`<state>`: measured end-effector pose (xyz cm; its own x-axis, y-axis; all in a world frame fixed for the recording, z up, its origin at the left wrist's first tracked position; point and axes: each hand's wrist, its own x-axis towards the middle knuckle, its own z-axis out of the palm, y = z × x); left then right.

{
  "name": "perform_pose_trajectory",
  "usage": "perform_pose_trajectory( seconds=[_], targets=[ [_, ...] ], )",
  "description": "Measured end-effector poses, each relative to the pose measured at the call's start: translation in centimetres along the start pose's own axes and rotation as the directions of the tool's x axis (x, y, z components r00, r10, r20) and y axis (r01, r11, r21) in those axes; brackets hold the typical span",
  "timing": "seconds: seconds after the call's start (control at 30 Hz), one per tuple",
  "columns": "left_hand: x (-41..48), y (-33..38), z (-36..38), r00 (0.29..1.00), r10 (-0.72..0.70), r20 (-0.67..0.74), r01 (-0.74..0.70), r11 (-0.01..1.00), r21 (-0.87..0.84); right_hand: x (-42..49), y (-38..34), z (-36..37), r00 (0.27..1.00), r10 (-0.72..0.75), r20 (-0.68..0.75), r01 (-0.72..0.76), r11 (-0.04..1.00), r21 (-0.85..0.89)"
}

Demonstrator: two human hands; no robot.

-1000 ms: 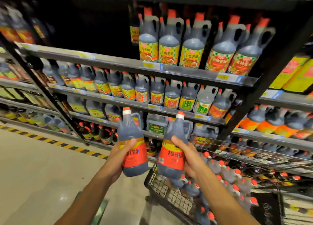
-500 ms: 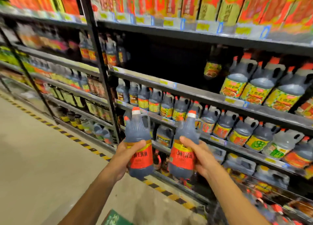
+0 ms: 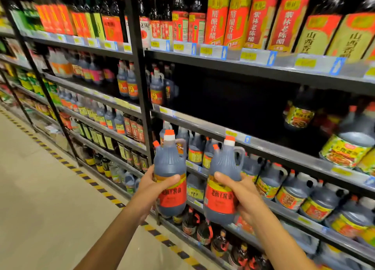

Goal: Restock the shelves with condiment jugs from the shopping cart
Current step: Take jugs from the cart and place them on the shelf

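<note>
Grips one dark jug (image 3: 169, 164) round its label with the left hand (image 3: 152, 190), a second jug (image 3: 223, 168) likewise with the right hand (image 3: 245, 196), both upright before the shelf (image 3: 203, 126). Probably full, heavy, rigid, smooth-sided; safer taken by the moulded handle (image 3: 241, 154) or supported underneath.

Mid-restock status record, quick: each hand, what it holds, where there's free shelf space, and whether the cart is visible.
left hand: grips dark plastic jug with red label and orange cap by its body
right hand: grips matching second jug the same way
free space: bare stretch of grey metal shelf right of black upright post
shopping cart: not in view
</note>
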<state>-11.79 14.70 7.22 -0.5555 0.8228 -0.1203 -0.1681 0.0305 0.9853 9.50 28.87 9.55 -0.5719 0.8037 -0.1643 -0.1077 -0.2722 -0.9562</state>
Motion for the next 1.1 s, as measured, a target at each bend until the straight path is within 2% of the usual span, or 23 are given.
perform_pose_trajectory(
  seconds=[0.2, 0.47, 0.7, 1.0, 1.1],
  targets=[
    [8.2, 4.9, -1.1, 0.993, 0.119, 0.01, -0.119, 0.989, 0.085, 8.4, -2.5, 2.9, 0.999, -0.036, 0.037, 0.035, 0.999, 0.026],
    [17.2, 10.2, -2.5, 0.948, 0.298, 0.11, -0.313, 0.937, 0.158, 15.9, -5.4, 6.8, 0.997, -0.071, 0.023, 0.069, 0.994, 0.085],
    [24.4, 14.2, -4.7, 0.848, 0.477, 0.229, -0.526, 0.81, 0.26, 19.8, -6.0, 10.5, 0.989, -0.107, -0.102, 0.118, 0.987, 0.111],
    [32.4, 16.8, -7.3, 0.745, 0.525, 0.411, -0.641, 0.734, 0.225, 22.8, -6.5, 16.6, 0.922, -0.161, -0.352, 0.217, 0.968, 0.127],
    [34.1, 16.7, -7.5, 0.73, 0.517, 0.447, -0.64, 0.747, 0.182, 23.2, -6.6, 17.9, 0.901, -0.172, -0.399, 0.238, 0.963, 0.124]
  ],
)
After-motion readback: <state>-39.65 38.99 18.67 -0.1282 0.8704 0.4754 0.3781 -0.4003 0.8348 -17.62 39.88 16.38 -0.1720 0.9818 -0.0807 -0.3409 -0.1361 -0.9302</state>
